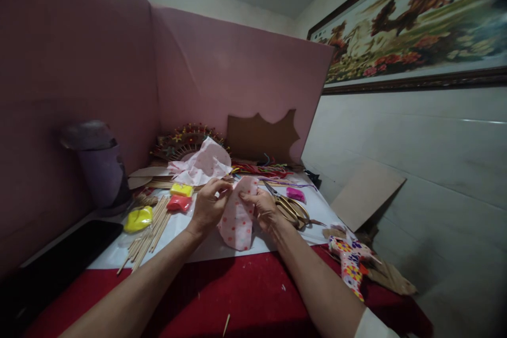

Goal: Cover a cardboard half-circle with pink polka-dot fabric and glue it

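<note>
Between my two hands hangs a piece of pink cloth (237, 222) with red and orange dots, its lower end just above the white sheet. My right hand (262, 206) grips the cloth's right side, thumb lying over the front. At the upper left edge my left hand (212, 203) is closed in a pinch; the fingertips meet the cloth there, and anything smaller between them is too small to make out. Gold-handled scissors (291, 208) lie just right of my right hand. Behind my hands rests a crumpled pale pink dotted cloth (204, 163).
Wooden sticks (156, 227) lie at left beside yellow (138, 219) and red (179, 203) packets. A black phone-like slab (75, 253) and a purple cup (101, 174) stand further left. A magenta packet (296, 195) sits right; a patterned figure (350, 264) lies at the right edge.
</note>
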A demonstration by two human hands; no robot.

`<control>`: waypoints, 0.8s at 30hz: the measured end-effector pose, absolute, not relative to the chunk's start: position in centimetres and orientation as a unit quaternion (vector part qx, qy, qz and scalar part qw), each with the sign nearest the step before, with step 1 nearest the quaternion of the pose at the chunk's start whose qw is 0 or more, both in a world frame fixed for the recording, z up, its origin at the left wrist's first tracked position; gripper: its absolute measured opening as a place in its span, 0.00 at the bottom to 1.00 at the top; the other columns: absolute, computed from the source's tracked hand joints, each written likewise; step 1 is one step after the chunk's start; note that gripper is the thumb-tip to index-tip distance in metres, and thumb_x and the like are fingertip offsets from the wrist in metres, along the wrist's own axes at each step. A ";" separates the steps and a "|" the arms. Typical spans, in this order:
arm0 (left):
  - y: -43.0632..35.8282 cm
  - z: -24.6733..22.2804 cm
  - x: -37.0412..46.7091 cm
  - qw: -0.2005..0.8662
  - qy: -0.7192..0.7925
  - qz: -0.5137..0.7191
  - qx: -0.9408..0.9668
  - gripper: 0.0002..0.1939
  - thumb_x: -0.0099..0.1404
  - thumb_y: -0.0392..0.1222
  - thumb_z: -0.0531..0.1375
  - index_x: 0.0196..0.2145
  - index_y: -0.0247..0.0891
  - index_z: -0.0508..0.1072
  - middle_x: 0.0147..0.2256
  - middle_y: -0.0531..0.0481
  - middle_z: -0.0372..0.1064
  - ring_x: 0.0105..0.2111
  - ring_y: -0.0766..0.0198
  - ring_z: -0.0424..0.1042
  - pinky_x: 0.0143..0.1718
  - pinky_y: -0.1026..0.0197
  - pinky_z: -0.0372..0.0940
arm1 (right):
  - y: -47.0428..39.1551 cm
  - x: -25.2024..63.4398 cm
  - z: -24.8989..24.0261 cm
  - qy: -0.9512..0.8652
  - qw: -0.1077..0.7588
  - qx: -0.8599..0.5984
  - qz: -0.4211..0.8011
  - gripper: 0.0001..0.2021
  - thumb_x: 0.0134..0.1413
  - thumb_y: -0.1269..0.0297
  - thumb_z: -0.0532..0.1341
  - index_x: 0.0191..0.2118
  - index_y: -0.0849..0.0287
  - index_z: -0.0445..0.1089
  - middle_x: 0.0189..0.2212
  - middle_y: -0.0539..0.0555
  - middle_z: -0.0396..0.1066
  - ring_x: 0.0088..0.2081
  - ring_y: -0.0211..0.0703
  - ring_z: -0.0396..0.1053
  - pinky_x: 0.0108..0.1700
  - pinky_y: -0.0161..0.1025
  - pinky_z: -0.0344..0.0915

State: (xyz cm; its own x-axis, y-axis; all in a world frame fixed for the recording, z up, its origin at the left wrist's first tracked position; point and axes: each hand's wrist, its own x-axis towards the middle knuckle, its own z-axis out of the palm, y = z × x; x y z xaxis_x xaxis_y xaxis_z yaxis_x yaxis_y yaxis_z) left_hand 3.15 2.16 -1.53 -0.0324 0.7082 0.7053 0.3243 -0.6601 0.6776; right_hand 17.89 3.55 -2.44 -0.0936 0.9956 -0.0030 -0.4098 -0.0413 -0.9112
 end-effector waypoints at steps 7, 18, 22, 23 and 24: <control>2.2 -1.5 3.1 0.144 0.386 0.605 0.681 0.04 0.56 0.35 0.60 0.27 0.41 0.75 0.29 0.49 0.70 0.32 0.60 0.69 0.32 0.62 0.62 | 3.5 17.7 -2.5 -0.408 0.566 -0.359 0.619 0.18 0.22 0.65 0.74 0.27 0.63 0.72 0.21 0.50 0.73 0.22 0.38 0.68 0.29 0.36 0.65; 2.2 -1.8 3.0 0.046 0.383 0.558 0.735 0.05 0.56 0.31 0.57 0.28 0.39 0.71 0.29 0.50 0.67 0.31 0.61 0.67 0.33 0.60 0.60 | 3.0 17.0 -2.1 -0.435 0.564 -0.354 0.606 0.08 0.32 0.67 0.67 0.25 0.60 0.72 0.19 0.47 0.71 0.21 0.37 0.65 0.27 0.34 0.62; 2.1 -1.7 3.1 0.019 0.386 0.554 0.738 0.04 0.57 0.32 0.57 0.28 0.38 0.70 0.30 0.50 0.66 0.30 0.63 0.67 0.32 0.61 0.61 | 2.8 17.0 -1.9 -0.451 0.550 -0.347 0.611 0.10 0.32 0.65 0.68 0.27 0.59 0.74 0.22 0.48 0.73 0.24 0.39 0.68 0.30 0.36 0.64; 2.1 -1.7 3.2 0.012 0.387 0.554 0.737 0.04 0.58 0.32 0.57 0.28 0.38 0.70 0.30 0.50 0.66 0.30 0.63 0.67 0.32 0.61 0.61 | 2.8 17.0 -1.9 -0.453 0.549 -0.347 0.610 0.10 0.31 0.66 0.68 0.27 0.59 0.74 0.22 0.49 0.73 0.24 0.39 0.68 0.30 0.36 0.64; 2.1 -1.7 3.2 0.006 0.388 0.555 0.736 0.04 0.58 0.32 0.57 0.27 0.38 0.69 0.29 0.50 0.66 0.30 0.63 0.67 0.32 0.61 0.62 | 2.8 17.0 -1.9 -0.454 0.549 -0.348 0.609 0.10 0.30 0.66 0.69 0.26 0.60 0.74 0.21 0.49 0.73 0.24 0.39 0.67 0.30 0.35 0.63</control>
